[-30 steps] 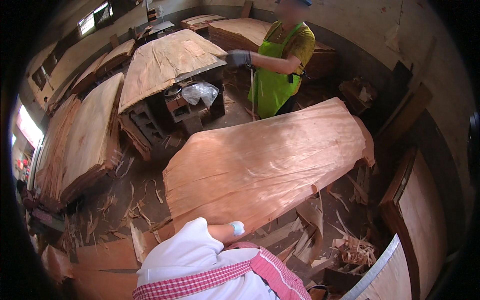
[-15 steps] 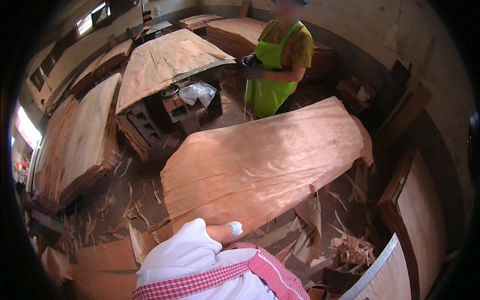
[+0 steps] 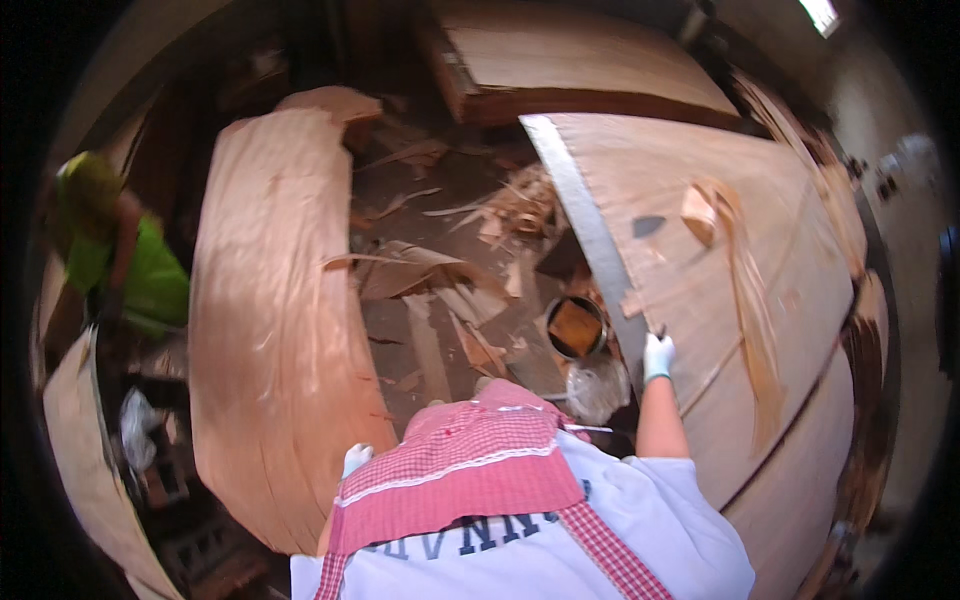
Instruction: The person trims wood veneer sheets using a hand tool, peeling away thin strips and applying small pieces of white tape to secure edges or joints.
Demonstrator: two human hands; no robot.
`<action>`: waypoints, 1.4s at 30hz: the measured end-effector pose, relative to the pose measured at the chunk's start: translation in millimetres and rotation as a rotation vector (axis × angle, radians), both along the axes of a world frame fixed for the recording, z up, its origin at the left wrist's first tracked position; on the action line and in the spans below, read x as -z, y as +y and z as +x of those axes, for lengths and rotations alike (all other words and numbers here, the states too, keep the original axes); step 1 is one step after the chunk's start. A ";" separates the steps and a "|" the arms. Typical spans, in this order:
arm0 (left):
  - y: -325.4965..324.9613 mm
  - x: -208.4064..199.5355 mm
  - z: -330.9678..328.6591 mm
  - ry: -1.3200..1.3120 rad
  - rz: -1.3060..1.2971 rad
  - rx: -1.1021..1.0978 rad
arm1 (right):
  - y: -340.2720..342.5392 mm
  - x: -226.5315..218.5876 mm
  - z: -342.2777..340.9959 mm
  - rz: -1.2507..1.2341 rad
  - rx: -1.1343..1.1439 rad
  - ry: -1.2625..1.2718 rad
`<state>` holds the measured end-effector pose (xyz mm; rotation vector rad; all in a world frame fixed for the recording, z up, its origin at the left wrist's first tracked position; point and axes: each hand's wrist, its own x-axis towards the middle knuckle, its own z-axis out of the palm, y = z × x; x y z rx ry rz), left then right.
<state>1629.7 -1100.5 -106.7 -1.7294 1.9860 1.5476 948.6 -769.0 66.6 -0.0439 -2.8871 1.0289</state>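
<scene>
My right hand, in a white glove, is closed at the metal-edged border of a board covered by a pale wood veneer sheet. A small dark tip shows at its fingers, too small to name. On that sheet lie a long curled veneer strip and a flat dark grey piece. My left hand, also white-gloved, is at the near right edge of a long stack of reddish veneer sheets; its fingers are mostly hidden and blurred.
Between the two surfaces, veneer scraps litter the floor. A round container and a clear plastic bag stand by the right-hand board. Another veneer stack lies at the back. A person in a green apron is at far left.
My view has swung to the right, so the reddish stack now lies on the left. Both gloved hands now show, the right one at the metal-edged board.
</scene>
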 end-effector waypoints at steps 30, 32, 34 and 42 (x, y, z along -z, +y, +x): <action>-83.5 -99.2 -89.5 -0.058 -0.001 0.158 | 177.9 3.9 43.7 0.718 -0.114 0.131; -77.9 -97.2 -89.3 -0.052 0.070 0.083 | 156.1 -5.4 25.4 0.702 -0.195 0.181; -69.7 -95.6 -92.1 -0.102 0.076 0.085 | 141.2 -8.0 10.1 0.688 -0.250 0.203; -47.0 -50.3 -44.8 -0.172 0.002 0.150 | 76.2 -5.4 -4.1 0.648 -0.451 0.254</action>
